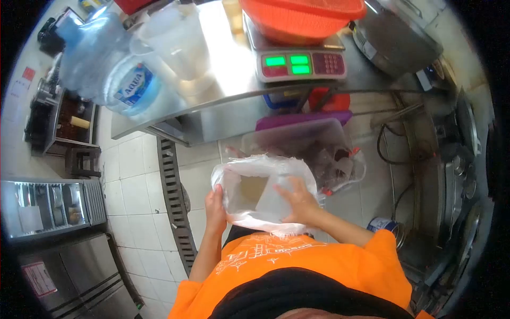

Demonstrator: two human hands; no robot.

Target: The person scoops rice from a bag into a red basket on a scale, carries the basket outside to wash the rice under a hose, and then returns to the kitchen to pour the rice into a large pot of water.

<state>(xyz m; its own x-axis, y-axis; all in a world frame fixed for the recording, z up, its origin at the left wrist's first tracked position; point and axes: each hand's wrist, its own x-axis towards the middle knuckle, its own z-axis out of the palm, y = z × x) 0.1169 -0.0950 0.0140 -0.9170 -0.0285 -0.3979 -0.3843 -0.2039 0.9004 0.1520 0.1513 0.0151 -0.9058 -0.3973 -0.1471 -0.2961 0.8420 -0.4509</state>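
A white plastic-lined sack stands open in front of my body, its frayed rim folded outward. My left hand is closed on the sack's left rim, thumb toward the inside. On the right, my right hand reaches over the rim into the mouth, fingers curved around a pale translucent plastic piece. That piece slants down inside the sack, and its lower end is out of sight. Beside it, a beige patch of the sack's contents shows at the bottom.
Ahead is a steel table with a digital scale bearing an orange basket. A clear jug and a large water bottle stand left. Beyond the sack sits a translucent bin; a drain grate crosses the tiled floor.
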